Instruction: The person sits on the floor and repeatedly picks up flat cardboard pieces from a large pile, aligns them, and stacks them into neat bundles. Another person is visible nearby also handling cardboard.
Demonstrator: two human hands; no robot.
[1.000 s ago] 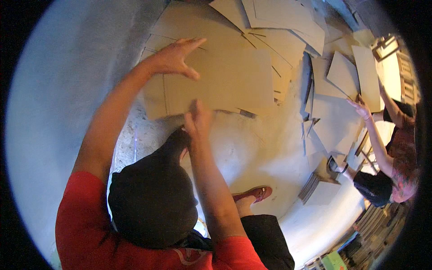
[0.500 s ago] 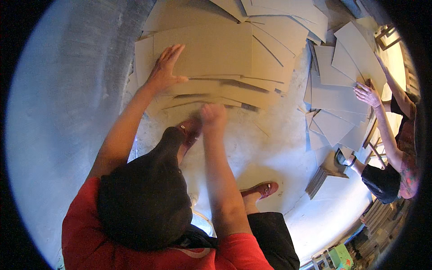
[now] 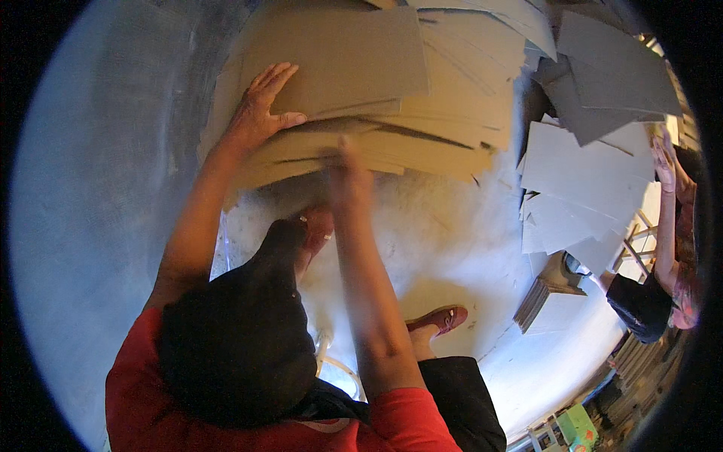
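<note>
A broad pile of flat brown cardboard sheets [image 3: 346,64] lies in front of me, its near edges uneven and fanned. My left hand [image 3: 257,111] is spread over the left part of the pile, fingers apart and thumb out to the right, beside the near edge of the top sheet. At the pile's near edge, my right hand [image 3: 351,179] is smeared by motion. Its thumb side points away from me, and its finger grip cannot be made out. Whether it touches a sheet is unclear.
At the right, a co-worker's hands [image 3: 664,162] are beside another spread of cardboard sheets [image 3: 584,169]. A small bundle of folded cardboard [image 3: 536,301] stands on the floor [image 3: 482,264] before that person. My red shoes [image 3: 444,320] are below the pile. A green object [image 3: 578,428] lies at lower right.
My right hand has moved slightly away from me, toward the pile. My left hand has shifted a little up and left. The top sheets have shifted, and the co-worker's hands and sheets have moved.
</note>
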